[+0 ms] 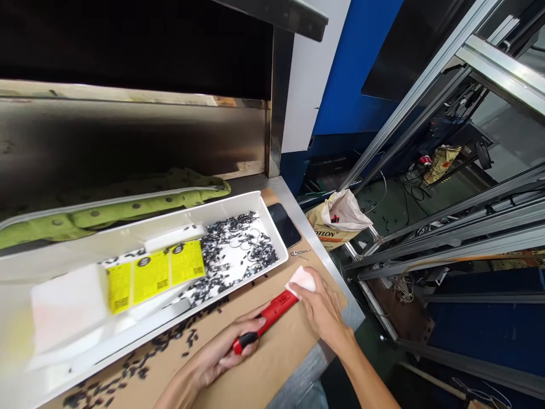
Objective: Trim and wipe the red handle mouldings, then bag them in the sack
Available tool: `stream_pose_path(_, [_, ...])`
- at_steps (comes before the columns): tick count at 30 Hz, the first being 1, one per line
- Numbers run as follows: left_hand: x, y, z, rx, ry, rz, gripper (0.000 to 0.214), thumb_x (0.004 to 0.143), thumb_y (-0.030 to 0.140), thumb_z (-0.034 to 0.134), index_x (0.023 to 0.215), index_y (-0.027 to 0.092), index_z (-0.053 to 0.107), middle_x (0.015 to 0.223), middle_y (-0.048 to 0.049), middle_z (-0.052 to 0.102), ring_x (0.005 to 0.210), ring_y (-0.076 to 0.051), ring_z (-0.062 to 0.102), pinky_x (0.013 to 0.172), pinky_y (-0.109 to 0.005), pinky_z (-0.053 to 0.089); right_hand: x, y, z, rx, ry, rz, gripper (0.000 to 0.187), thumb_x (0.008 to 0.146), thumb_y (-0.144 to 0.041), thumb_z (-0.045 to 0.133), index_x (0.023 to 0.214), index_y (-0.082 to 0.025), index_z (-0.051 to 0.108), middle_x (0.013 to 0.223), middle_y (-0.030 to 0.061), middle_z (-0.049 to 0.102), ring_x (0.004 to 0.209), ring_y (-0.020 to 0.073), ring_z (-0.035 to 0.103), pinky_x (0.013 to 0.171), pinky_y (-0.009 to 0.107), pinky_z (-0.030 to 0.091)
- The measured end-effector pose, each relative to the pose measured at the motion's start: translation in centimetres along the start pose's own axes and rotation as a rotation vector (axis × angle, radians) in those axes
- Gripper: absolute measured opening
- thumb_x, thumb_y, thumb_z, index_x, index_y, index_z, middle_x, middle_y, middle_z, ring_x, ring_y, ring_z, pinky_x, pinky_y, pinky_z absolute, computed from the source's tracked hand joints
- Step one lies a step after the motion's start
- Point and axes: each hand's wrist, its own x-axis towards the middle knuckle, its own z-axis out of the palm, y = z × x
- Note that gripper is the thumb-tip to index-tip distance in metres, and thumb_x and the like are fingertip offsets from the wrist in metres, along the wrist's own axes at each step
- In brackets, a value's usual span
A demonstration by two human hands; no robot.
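Note:
My left hand point(221, 352) grips a red tool with a black end point(266, 318), holding it slantwise over the brown cardboard sheet point(264, 369). My right hand point(321, 309) presses a small white cloth or tissue point(303, 279) against the tool's upper end. Just left of the tool lies a long white tray point(128, 335) holding several small black parts point(236, 253) and a strip of yellow labels point(155, 275). More black parts point(128, 372) are scattered on the cardboard beside the tray.
A black phone point(284, 224) and small snips point(300, 253) lie by the table's right edge. A green padded cloth point(128, 207) lies behind the tray under a steel shelf. To the right, a paper sack point(336, 224), metal frames point(447, 244) and cables sit on the floor.

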Motion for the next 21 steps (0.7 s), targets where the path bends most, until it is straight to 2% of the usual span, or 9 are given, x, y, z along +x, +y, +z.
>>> stream_pose_path(6, [0.1, 0.1, 0.6, 0.120, -0.004, 0.054, 0.085, 0.071, 0.053, 0.061, 0.141, 0.010, 0.040, 0.044, 0.0092, 0.038, 0.043, -0.007, 0.011, 0.039, -0.021, 0.001, 0.3, 0.0, -0.4, -0.007, -0.022, -0.001, 0.047, 0.091, -0.013, 0.046, 0.127, -0.041, 0.059, 0.143, 0.0024, 0.044, 0.111, 0.0242, 0.060, 0.082, 0.035, 0.055])
stream_pose_path(10, [0.1, -0.6, 0.8, 0.266, 0.023, 0.116, 0.085, 0.074, 0.056, 0.060, 0.142, 0.010, 0.038, 0.044, 0.0105, 0.037, 0.041, -0.007, 0.013, 0.039, -0.021, 0.005, 0.4, -0.5, -0.7, -0.037, -0.024, 0.012, 0.046, 0.091, -0.015, 0.046, 0.127, -0.041, 0.059, 0.142, 0.0051, 0.044, 0.107, 0.0289, 0.060, 0.078, 0.040, 0.054])
stream_pose_path(14, [0.4, -1.4, 0.9, 0.461, 0.085, 0.200, 0.083, 0.074, 0.060, 0.060, 0.139, 0.010, 0.044, 0.043, 0.0105, 0.037, 0.037, -0.009, 0.022, 0.037, -0.021, 0.020, 0.0, -0.6, -0.6, -0.033, -0.009, 0.069, 0.045, 0.091, -0.014, 0.047, 0.126, -0.039, 0.060, 0.141, 0.0062, 0.045, 0.105, 0.0284, 0.062, 0.078, 0.039, 0.055])
stream_pose_path(16, [0.4, -1.5, 1.1, 0.557, 0.127, 0.253, 0.077, 0.077, 0.061, 0.056, 0.137, 0.013, 0.048, 0.045, 0.0079, 0.042, 0.038, -0.012, 0.032, 0.039, -0.024, 0.032, 0.0, -0.5, -0.5, -0.031, 0.007, 0.074, 0.044, 0.091, -0.015, 0.047, 0.124, -0.041, 0.061, 0.141, 0.0043, 0.045, 0.102, 0.0271, 0.063, 0.078, 0.039, 0.054])
stream_pose_path(17, [0.4, -1.5, 1.3, 0.606, 0.149, 0.289, 0.073, 0.078, 0.061, 0.054, 0.134, 0.015, 0.051, 0.050, 0.0045, 0.050, 0.044, -0.016, 0.042, 0.046, -0.027, 0.042, 0.0, -0.4, -0.5, -0.030, 0.013, 0.068, 0.044, 0.092, -0.015, 0.047, 0.124, -0.041, 0.061, 0.141, 0.0040, 0.044, 0.101, 0.0265, 0.064, 0.078, 0.039, 0.054])
stream_pose_path(18, [0.2, -1.4, 1.5, 0.658, 0.172, 0.331, 0.069, 0.079, 0.060, 0.053, 0.132, 0.017, 0.054, 0.059, 0.0002, 0.059, 0.055, -0.020, 0.053, 0.059, -0.031, 0.050, 0.0, -0.4, -0.5, -0.027, 0.018, 0.063, 0.044, 0.092, -0.015, 0.047, 0.124, -0.041, 0.061, 0.142, 0.0043, 0.043, 0.101, 0.0262, 0.064, 0.078, 0.038, 0.054])
stream_pose_path(19, [0.0, -1.3, 1.7, 0.711, 0.195, 0.370, 0.065, 0.079, 0.059, 0.053, 0.130, 0.019, 0.057, 0.071, -0.0039, 0.066, 0.072, -0.024, 0.061, 0.075, -0.035, 0.052, 0.1, -0.3, -0.5, -0.022, 0.023, 0.060, 0.044, 0.091, -0.015, 0.047, 0.125, -0.039, 0.061, 0.143, 0.0052, 0.042, 0.101, 0.0259, 0.064, 0.077, 0.038, 0.054])
stream_pose_path(21, [-0.6, -1.0, 2.3, 0.819, 0.239, 0.425, 0.058, 0.080, 0.055, 0.052, 0.128, 0.023, 0.059, 0.098, -0.0080, 0.072, 0.106, -0.029, 0.060, 0.099, -0.036, 0.042, 0.2, -0.1, -0.6, -0.008, 0.032, 0.056, 0.044, 0.091, -0.015, 0.048, 0.127, -0.036, 0.061, 0.142, 0.0071, 0.042, 0.100, 0.0253, 0.065, 0.077, 0.036, 0.054])
